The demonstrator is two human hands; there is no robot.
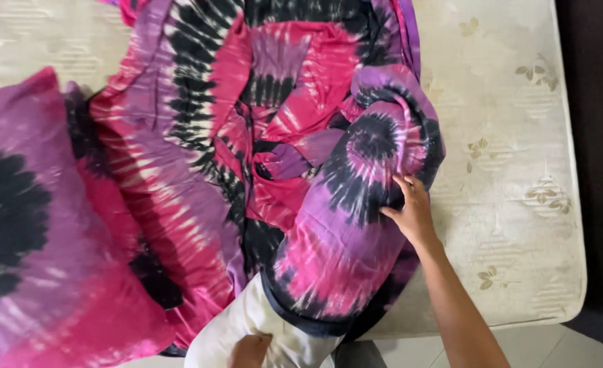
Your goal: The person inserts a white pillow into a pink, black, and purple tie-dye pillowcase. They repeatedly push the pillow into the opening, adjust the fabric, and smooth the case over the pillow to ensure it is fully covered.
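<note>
Pillow [260, 327], white and soft, pokes out at about six o'clock from the open mouth of a pink, purple and black tie-dye cotton pillowcase [346, 238], most of it already inside. The left hand [250, 351] is at the very bottom edge, closed round the exposed white end; its fingers are largely cut off by the frame, so how tightly it grips cannot be told. The right hand [410, 211], at about three o'clock from the case, lies with fingers spread and pressed flat on the cover's side, pinching nothing.

To do this well, in my judgement, the flat hand should steady the cloth while the other feeds the filling straight in, keeping the black-hemmed mouth unbunched and the corners seated.

A matching tie-dye bedsheet [179, 136] lies crumpled from ten to twelve o'clock, touching the case. A second dressed tie-dye pillow [36, 225] sits at nine o'clock. All rest on a cream quilted mattress [519, 136] with faint leaf motifs, bare toward two and four o'clock. No package, label or sign shows; a strip of pale tiled floor [553, 347] is visible at five o'clock.
</note>
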